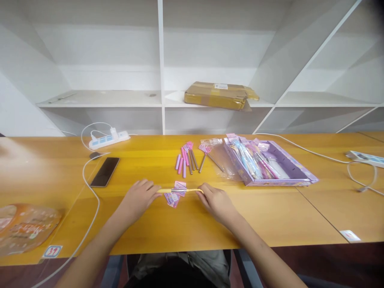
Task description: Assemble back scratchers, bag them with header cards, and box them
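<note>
A yellow telescopic back scratcher [179, 190] with a short metal middle lies level between my hands. My left hand [141, 196] is closed on its handle end, and my right hand [215, 199] pinches the other, claw-like end. Below it on the table are small printed cards [172, 200] in pink and purple. Farther off lie several pink and lilac scratcher heads with metal rods [192, 157], and loose pink and purple handles [181, 165] beside them.
A purple display box [288, 162] holds bagged scratchers, with clear plastic bags [223, 160] to its left. A phone [105, 172], a power strip [109, 139] and a white cable [97, 204] are at left. An orange package [30, 228] sits near the front edge. A taped carton [219, 95] rests on the shelf.
</note>
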`<state>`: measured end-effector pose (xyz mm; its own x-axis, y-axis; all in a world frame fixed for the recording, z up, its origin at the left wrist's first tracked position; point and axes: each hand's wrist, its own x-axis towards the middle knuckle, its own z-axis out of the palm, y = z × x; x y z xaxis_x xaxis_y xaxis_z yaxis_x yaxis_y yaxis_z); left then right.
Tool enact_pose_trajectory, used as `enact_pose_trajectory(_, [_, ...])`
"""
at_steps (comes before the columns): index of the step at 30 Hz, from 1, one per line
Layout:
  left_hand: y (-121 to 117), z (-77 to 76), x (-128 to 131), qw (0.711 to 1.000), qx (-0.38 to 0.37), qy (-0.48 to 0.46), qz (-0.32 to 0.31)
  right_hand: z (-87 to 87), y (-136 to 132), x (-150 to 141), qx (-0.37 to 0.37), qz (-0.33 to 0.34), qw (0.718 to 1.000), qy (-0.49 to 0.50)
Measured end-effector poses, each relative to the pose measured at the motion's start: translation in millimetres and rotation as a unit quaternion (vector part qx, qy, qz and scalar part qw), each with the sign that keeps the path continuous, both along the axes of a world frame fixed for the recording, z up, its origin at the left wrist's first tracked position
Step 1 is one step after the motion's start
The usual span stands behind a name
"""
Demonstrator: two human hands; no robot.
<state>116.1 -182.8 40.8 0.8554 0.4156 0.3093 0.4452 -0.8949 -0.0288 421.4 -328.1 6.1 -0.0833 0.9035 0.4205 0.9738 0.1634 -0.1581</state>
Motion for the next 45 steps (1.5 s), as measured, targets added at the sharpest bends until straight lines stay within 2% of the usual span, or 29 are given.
enact_pose_trajectory(5, [-12, -9.4, 7, 0.999, 0.000, 0.041, 0.004, 1.8, -4, -5, -0.029, 0.052, 0.998, 0.014])
enact_pose_trajectory(12, [-14, -14.1, 6, 0.998, -0.026, 0.054, 0.003, 2.4, -4, -10, -0.030, 0.068, 0.997, -0.023])
enact_pose_trajectory(22, [0, -1.3, 8, 0.997, 0.052, 0.050, 0.003, 7.0, 1, 7, 0.033, 0.044, 0.997, -0.053])
enact_pose_trajectory(26, [16, 1.9, -14, 0.997, 0.068, 0.018, 0.017, 6.7, -7, 43, 0.077, 0.030, 0.994, -0.068])
enact_pose_trajectory(29, [33, 6.2, -49, 0.998, 0.062, 0.001, 0.031, 2.8, -27, 94, 0.102, 0.012, 0.993, -0.064])
enact_pose_trajectory(33, [55, 16.6, -112, 0.996, 0.038, 0.008, 0.083, -0.1, -74, 178, 0.116, -0.096, 0.988, -0.044])
enact_pose_trajectory(36, [62, 20.5, -145, 0.997, 0.014, -0.002, 0.080, -2.6, -107, 220, 0.095, -0.165, 0.982, -0.007])
enact_pose_trajectory(39, [61, 16.1, -151, 0.997, -0.030, 0.018, 0.071, -9.0, -122, 231, 0.029, -0.206, 0.977, 0.052])
enact_pose_trajectory(42, [57, 7.4, -140, 0.996, -0.037, 0.023, 0.075, -14.7, -123, 222, -0.030, -0.233, 0.966, 0.108])
enact_pose_trajectory(45, [54, 2.1, -132, 0.996, -0.046, 0.019, 0.075, -16.1, -122, 213, -0.051, -0.254, 0.955, 0.146])
